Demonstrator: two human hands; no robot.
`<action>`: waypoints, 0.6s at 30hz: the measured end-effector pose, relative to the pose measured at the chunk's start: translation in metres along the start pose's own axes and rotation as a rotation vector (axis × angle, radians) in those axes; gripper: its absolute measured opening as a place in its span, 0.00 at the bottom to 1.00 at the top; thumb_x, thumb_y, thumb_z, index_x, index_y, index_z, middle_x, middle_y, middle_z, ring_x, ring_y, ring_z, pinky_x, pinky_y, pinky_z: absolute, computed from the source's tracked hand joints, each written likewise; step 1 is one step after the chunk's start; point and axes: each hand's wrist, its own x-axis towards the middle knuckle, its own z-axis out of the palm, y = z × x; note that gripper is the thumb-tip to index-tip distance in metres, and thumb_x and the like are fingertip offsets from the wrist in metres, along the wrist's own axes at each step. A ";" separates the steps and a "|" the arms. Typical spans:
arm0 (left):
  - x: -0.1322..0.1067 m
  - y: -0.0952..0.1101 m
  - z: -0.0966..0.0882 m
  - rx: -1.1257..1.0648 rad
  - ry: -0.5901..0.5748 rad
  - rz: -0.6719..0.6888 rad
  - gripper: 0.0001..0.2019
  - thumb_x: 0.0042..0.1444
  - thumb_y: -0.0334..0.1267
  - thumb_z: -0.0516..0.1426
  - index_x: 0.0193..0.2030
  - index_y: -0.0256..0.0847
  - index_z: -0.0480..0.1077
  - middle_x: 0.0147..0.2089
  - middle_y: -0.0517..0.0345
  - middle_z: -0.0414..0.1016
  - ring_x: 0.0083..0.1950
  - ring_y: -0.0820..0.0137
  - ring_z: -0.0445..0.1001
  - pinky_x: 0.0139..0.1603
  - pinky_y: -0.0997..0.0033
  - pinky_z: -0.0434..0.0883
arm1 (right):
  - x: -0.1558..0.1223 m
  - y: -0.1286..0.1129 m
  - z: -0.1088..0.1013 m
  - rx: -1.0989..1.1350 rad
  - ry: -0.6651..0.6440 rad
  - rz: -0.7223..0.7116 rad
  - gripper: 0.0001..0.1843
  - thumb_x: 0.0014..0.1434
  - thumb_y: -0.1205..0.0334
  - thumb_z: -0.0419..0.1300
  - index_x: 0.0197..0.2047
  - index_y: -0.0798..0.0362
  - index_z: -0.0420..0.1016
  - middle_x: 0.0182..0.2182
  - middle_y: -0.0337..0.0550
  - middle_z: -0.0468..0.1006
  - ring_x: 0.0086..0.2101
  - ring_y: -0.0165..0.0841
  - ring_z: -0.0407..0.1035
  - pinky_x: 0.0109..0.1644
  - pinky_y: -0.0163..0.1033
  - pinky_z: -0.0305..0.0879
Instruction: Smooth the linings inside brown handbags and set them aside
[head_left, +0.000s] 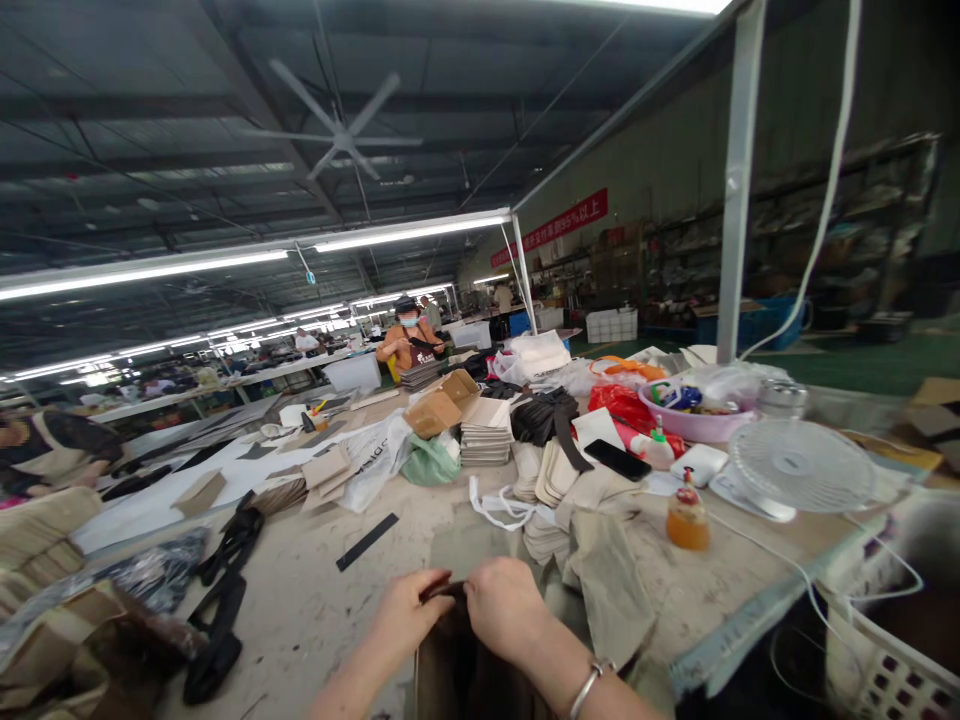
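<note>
Dark material [484, 672] sits under left hand [411, 606] and right hand [504, 605]; both pinch its edge. Beyond the left lies a black strip [367, 542].

Place: a factory-type workshop, pretty sure, somewhere that works with fabric or similar sheet stuff
Ceiling [150, 110]: big dark shed roof, beams showing, chunky fan [343, 137] hanging off it
Tube lights [412, 233]: long rows running way back, so it's a huge room
Counter [300, 620]: scuffed and messy, loaded with stacked flat pieces [486, 440] and a loose black strip [367, 542]
Co-workers: one in an orange top [401, 345] further back, another in an apron [56, 450] off left
Red banner [566, 222]: white lettering with "95%", very factory-wall
Shelving [795, 245]: packed racks along the right, green floor [862, 370] below
</note>
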 end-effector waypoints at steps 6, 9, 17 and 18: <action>-0.007 0.001 -0.003 0.081 -0.013 0.015 0.13 0.52 0.37 0.52 0.35 0.40 0.77 0.33 0.58 0.79 0.35 0.67 0.73 0.37 0.72 0.65 | -0.003 0.007 -0.002 0.072 -0.044 -0.012 0.20 0.61 0.61 0.47 0.34 0.55 0.80 0.34 0.53 0.80 0.37 0.43 0.74 0.39 0.40 0.65; -0.006 0.001 -0.001 0.059 -0.034 -0.006 0.13 0.53 0.38 0.51 0.35 0.39 0.77 0.31 0.58 0.78 0.35 0.67 0.72 0.36 0.73 0.64 | -0.004 0.015 -0.004 0.123 -0.080 -0.037 0.19 0.62 0.53 0.49 0.35 0.50 0.80 0.34 0.47 0.81 0.38 0.39 0.74 0.39 0.37 0.64; -0.007 0.005 -0.013 -0.004 -0.198 0.013 0.12 0.47 0.39 0.56 0.36 0.37 0.77 0.29 0.62 0.75 0.33 0.68 0.70 0.32 0.75 0.63 | -0.001 0.018 -0.009 0.142 -0.095 -0.066 0.15 0.60 0.55 0.52 0.36 0.47 0.80 0.34 0.42 0.81 0.37 0.36 0.74 0.39 0.35 0.62; -0.007 0.006 -0.015 -0.010 -0.221 0.014 0.13 0.46 0.39 0.57 0.37 0.37 0.76 0.30 0.62 0.75 0.33 0.68 0.70 0.32 0.76 0.63 | 0.000 0.017 -0.008 0.138 -0.099 -0.063 0.15 0.60 0.57 0.52 0.35 0.48 0.80 0.33 0.44 0.81 0.37 0.37 0.74 0.39 0.36 0.62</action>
